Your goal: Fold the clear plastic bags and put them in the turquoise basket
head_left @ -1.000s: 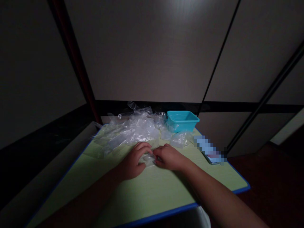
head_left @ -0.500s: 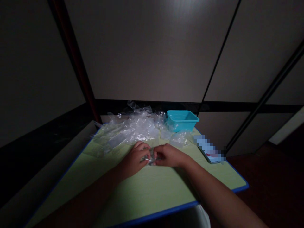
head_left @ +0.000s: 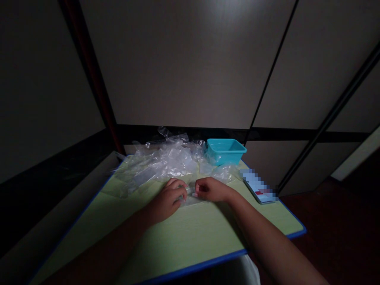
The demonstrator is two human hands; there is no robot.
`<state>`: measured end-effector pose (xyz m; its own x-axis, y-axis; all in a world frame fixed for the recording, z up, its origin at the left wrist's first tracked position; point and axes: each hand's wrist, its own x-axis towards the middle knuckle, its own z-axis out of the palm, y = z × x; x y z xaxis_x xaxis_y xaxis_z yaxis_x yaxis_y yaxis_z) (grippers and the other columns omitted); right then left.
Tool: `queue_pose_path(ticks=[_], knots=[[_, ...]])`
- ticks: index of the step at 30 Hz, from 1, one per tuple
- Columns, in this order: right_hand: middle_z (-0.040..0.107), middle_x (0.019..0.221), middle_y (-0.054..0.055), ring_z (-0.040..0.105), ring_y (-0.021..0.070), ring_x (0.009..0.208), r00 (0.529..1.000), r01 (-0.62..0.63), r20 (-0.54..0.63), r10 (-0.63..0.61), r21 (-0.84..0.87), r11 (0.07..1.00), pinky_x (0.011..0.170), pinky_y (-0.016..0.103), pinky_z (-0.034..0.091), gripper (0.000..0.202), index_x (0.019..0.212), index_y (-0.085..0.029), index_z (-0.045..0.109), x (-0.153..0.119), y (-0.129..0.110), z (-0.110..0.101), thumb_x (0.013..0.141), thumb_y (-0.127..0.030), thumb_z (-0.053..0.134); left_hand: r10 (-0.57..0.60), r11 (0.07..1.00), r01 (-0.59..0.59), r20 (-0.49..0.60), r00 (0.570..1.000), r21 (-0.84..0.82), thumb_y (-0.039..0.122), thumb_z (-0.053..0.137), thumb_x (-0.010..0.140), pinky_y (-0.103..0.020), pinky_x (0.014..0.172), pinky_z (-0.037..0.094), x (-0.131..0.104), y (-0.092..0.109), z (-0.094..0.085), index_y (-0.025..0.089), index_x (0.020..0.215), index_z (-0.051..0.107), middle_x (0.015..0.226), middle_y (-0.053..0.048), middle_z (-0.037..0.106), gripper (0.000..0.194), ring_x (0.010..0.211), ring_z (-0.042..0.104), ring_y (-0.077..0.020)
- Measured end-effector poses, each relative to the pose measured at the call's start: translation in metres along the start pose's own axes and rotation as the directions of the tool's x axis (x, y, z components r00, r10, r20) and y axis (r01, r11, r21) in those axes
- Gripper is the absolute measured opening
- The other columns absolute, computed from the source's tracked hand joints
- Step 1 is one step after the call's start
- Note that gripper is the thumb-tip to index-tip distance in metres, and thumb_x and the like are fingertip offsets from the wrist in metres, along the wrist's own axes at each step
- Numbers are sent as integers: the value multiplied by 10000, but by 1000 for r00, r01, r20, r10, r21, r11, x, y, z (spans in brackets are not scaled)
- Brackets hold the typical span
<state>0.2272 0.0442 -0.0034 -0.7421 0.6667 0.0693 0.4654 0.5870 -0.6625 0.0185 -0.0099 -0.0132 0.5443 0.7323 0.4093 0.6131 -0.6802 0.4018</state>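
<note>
A clear plastic bag [head_left: 191,196] lies low over the table between my two hands, partly covered by the fingers. My left hand [head_left: 172,196] is closed on its left side, with curled fingers and the thumb below. At the bag's right side, my right hand [head_left: 210,189] pinches the plastic between thumb and fingertips. Just beyond the hands rises a loose heap of clear plastic bags [head_left: 175,158]. Another crumpled clear bag [head_left: 224,173] rests behind my right hand.
A turquoise plastic basket [head_left: 227,152] stands at the table's back right. Near the right edge lies a phone [head_left: 258,188] with its screen lit. The light green table [head_left: 184,241] has a blue edge, and panelled doors [head_left: 190,71] rise behind it.
My right hand has moved slightly away from the left, widening the gap and exposing more of the plastic bag. My left hand has hardly moved.
</note>
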Motion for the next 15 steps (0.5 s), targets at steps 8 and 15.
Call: queue_pose_path(ticks=[8, 15], knots=[[522, 622, -51, 454, 74, 573, 995, 18, 94, -17, -17, 1000, 527, 165, 324, 123, 735, -144, 592, 1, 0, 5, 667, -210, 669, -140, 972, 175, -208, 968, 159, -58, 343, 500, -358, 862, 383, -1, -13, 1, 203, 880, 551, 946, -37, 522, 506, 973, 430, -210], [517, 649, -30, 467, 89, 625, 985, 171, 41, -167, -122, 978, 586, 183, 347, 98, 696, -141, 594, 3, -8, 9, 682, -209, 665, -250, 950, 291, -284, 926, 113, 4, 363, 657, -334, 821, 425, 0, -23, 0, 186, 871, 517, 896, -46, 506, 321, 899, 505, -195]])
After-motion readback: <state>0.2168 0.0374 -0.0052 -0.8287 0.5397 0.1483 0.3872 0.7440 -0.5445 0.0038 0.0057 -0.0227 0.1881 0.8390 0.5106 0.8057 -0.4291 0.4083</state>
